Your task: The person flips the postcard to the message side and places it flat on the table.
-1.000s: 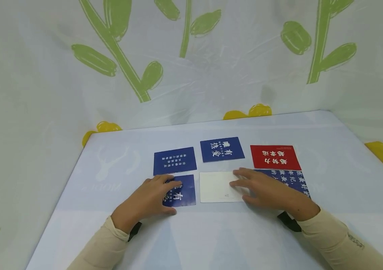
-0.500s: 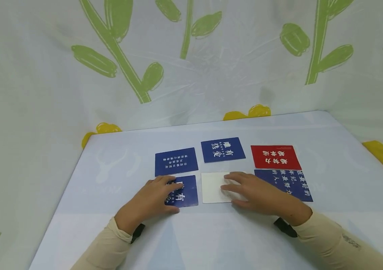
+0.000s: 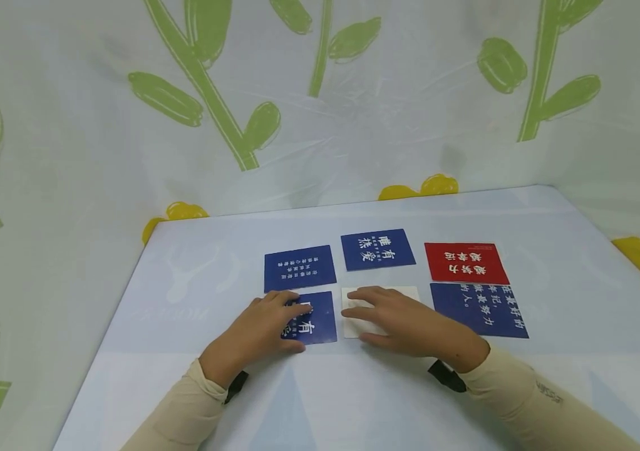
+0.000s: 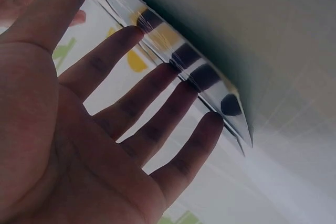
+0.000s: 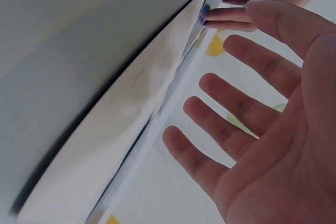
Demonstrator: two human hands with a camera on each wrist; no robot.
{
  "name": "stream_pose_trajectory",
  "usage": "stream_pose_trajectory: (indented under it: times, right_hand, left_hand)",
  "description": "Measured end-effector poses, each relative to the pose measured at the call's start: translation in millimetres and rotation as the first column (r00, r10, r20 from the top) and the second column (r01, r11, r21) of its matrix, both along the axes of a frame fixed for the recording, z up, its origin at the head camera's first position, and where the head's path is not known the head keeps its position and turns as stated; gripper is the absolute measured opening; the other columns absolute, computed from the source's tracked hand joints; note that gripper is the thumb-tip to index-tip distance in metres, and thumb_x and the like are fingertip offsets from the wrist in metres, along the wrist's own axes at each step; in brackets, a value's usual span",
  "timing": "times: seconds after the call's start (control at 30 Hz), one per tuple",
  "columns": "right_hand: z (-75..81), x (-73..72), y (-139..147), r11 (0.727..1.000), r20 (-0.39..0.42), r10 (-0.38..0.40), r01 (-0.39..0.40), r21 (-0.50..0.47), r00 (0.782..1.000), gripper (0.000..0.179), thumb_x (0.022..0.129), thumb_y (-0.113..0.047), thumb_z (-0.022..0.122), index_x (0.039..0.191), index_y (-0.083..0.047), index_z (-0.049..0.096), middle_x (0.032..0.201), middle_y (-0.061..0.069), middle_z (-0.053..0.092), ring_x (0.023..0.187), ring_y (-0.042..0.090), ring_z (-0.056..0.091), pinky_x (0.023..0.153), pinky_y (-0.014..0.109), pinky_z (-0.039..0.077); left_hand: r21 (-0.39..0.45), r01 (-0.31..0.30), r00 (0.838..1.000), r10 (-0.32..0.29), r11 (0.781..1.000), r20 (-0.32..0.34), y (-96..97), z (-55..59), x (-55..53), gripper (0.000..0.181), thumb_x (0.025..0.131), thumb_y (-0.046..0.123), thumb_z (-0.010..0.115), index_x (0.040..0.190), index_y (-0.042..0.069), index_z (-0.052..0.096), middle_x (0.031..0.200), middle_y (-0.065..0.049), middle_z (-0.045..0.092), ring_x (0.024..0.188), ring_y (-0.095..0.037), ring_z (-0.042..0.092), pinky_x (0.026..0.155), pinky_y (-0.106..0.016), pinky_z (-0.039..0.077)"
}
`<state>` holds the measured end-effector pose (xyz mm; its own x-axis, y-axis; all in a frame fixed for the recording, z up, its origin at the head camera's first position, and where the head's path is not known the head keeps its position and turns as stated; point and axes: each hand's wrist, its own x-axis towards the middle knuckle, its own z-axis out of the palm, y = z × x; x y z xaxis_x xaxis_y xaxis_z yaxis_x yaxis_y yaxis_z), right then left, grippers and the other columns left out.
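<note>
My left hand (image 3: pixel 260 329) lies over the left part of a blue card (image 3: pixel 324 316) with white characters, fingers spread. In the left wrist view its fingertips meet the glossy blue card face (image 4: pixel 168 43). Palm down over a plain white card (image 3: pixel 351 329) is my right hand (image 3: pixel 410 322), its fingertips near that card's left edge and its fingers loosely extended. The right wrist view has the white card (image 5: pixel 121 108) beside these fingers, with a gap between; nothing is gripped. Part of each of these cards is hidden beneath a hand.
Behind them lie a blue card (image 3: pixel 300 269) and another blue card (image 3: pixel 378 249). To the right, a red card (image 3: pixel 465 263) touches or overlaps a larger-lettered blue card (image 3: pixel 480 313). The pale table (image 3: pixel 320 401) ends at a leaf-patterned cloth wall (image 3: pixel 387 125).
My right hand has slid left across the white card, uncovering the blue card at the right. My left hand stays on its blue card. The head view has shifted slightly.
</note>
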<state>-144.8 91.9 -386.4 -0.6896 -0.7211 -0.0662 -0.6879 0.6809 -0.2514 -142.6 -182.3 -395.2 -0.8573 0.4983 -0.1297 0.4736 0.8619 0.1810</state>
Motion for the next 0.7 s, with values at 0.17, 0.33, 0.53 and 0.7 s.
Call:
stream_pose_trajectory:
  times: [0.17,0.33,0.53,0.7]
  right_hand:
    - [0.6,-4.6,-12,1.0,0.011,0.014,-0.014,-0.001,1.0,0.049,0.094,-0.036,0.068,0.141,-0.028,0.058,0.151,0.003,0.051,0.14,0.029,0.048,0.11,0.052,0.044]
    - [1.1,-7.1,-22,0.999,0.015,0.03,-0.031,0.018,0.999,0.047,0.094,-0.037,0.069,0.139,-0.027,0.059,0.149,0.003,0.053,0.139,0.028,0.049,0.11,0.05,0.045]
    - [1.9,-9.1,-30,0.998,0.026,0.046,-0.047,0.042,0.999,0.048,0.094,-0.037,0.07,0.139,-0.027,0.059,0.15,0.002,0.052,0.14,0.027,0.048,0.113,0.049,0.042]
    - [-0.6,-9.6,-32,0.998,0.025,0.062,-0.063,0.031,0.998,0.049,0.093,-0.036,0.07,0.139,-0.027,0.059,0.149,0.002,0.053,0.139,0.026,0.049,0.113,0.048,0.043]
  left_hand:
    - [-0.014,0.004,1.0,-0.004,1.0,-0.004,-0.5,-0.5,-0.4,0.068,0.076,0.051,0.083,0.136,0.026,0.063,0.143,-0.008,0.057,0.134,-0.033,0.052,0.108,-0.054,0.044]
    - [-0.012,0.017,1.0,-0.017,1.0,-0.012,-0.7,-1.9,-0.6,0.068,0.076,0.052,0.082,0.136,0.026,0.063,0.142,-0.008,0.058,0.133,-0.032,0.053,0.108,-0.054,0.045]
    - [-0.014,0.038,0.998,-0.038,0.999,-0.04,-1.7,-1.3,-0.1,0.065,0.078,0.051,0.081,0.135,0.025,0.064,0.14,-0.009,0.059,0.131,-0.033,0.054,0.106,-0.055,0.046]
    - [-0.021,0.041,0.999,-0.042,0.999,-0.032,-2.9,0.2,-0.5,0.063,0.08,0.051,0.08,0.135,0.025,0.064,0.141,-0.008,0.06,0.132,-0.032,0.054,0.106,-0.057,0.045]
